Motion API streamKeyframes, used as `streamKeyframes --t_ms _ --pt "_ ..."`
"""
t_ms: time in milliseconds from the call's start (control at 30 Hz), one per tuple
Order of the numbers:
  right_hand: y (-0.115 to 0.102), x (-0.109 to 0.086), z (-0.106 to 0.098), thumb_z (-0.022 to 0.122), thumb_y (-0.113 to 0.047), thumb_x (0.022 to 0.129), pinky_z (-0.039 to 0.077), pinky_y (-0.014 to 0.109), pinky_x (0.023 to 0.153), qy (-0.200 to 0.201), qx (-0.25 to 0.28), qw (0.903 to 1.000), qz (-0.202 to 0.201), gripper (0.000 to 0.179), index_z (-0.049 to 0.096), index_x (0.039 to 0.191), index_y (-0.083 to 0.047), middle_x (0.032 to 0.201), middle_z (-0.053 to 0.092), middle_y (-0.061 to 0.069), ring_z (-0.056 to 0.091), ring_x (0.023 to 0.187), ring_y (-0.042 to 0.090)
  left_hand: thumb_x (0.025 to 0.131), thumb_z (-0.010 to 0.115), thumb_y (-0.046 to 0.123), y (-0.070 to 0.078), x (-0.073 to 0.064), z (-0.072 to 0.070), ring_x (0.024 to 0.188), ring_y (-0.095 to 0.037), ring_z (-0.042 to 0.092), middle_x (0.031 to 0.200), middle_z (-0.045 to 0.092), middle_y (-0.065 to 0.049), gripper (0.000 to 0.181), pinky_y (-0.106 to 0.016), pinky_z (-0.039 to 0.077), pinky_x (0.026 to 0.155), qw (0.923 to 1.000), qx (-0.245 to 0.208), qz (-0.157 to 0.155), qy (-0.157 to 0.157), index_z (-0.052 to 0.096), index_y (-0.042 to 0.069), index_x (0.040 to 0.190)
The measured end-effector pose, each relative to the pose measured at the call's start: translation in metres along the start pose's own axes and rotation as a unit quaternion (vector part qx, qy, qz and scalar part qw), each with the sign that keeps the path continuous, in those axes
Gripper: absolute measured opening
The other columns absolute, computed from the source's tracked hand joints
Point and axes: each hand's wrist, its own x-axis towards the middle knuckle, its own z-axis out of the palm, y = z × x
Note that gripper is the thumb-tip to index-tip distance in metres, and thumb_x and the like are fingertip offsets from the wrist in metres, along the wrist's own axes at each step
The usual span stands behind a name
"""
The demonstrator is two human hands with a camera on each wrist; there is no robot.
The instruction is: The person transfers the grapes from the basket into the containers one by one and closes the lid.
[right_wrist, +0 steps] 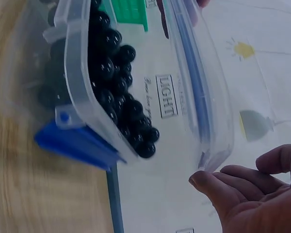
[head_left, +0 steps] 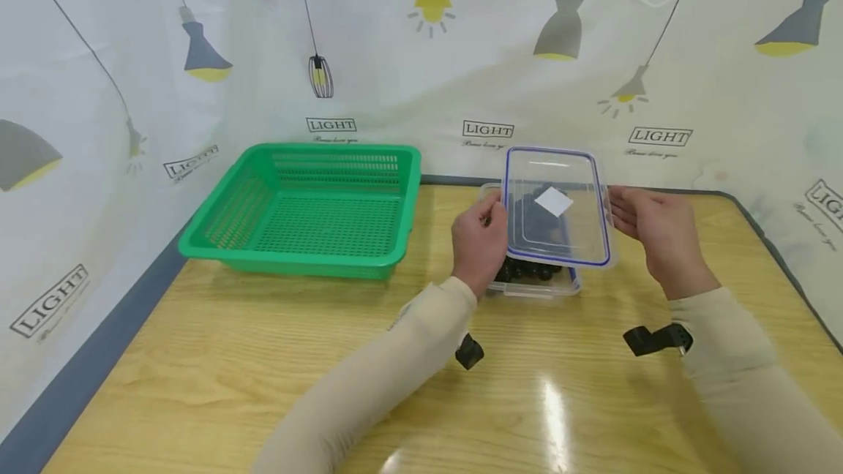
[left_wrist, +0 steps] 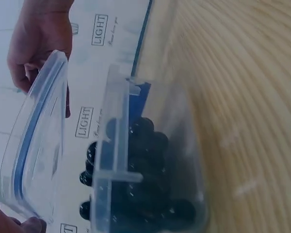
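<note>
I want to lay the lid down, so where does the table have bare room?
The table is bare between green basket and left sleeve, and between left and right sleeve. Crowded: around the container, with the lid, left hand and right hand.

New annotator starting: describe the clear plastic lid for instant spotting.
On the yellow wooden table, right of the green slotted plastic basket, sits a clear plastic box of dark round balls. Above it, between the left hand and right hand, is the clear rectangular plastic lid. Unlike the box, it's shallow, blue-outlined and bears a white diamond patch.
</note>
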Motion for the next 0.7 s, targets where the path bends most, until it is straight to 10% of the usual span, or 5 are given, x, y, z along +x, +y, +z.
streamKeyframes --t_ms 167,367,700 --pt "0.005 0.001 0.024 0.05 -0.024 0.104 0.05 0.022 0.082 -0.028 -0.027 0.9992 0.006 0.051 0.047 0.136 0.016 0.134 0.053 0.025 0.065 0.106 0.01 0.102 0.049 0.013 -0.011 0.001 -0.015 0.101 -0.014 0.06 0.131 0.059 -0.011 0.036 -0.025 0.051 0.083 0.9992 0.017 0.025 0.025 0.06 -0.003 0.132" --pt "0.011 -0.002 0.041 0.047 -0.024 0.105 0.049 0.023 0.084 -0.05 -0.045 0.9977 -0.001 0.05 0.048 0.135 0.016 0.136 0.047 0.031 0.058 0.117 0.021 0.102 0.046 0.018 -0.015 0.006 -0.027 0.13 -0.014 0.047 0.144 0.05 -0.003 0.037 -0.026 0.039 0.103 0.9988 0.02 -0.023 0.037 0.061 -0.001 0.13" --pt "0.018 -0.006 0.044 0.047 -0.031 0.105 0.048 0.023 0.088 -0.059 -0.042 0.9972 0.021 0.054 0.045 0.14 0.011 0.141 0.047 0.025 0.052 0.125 0.025 0.104 0.045 0.024 -0.02 0.007 -0.037 0.122 -0.009 0.053 0.133 0.059 0.002 0.036 -0.026 0.043 0.099 0.9951 -0.033 -0.079 0.048 0.064 0.005 0.128"
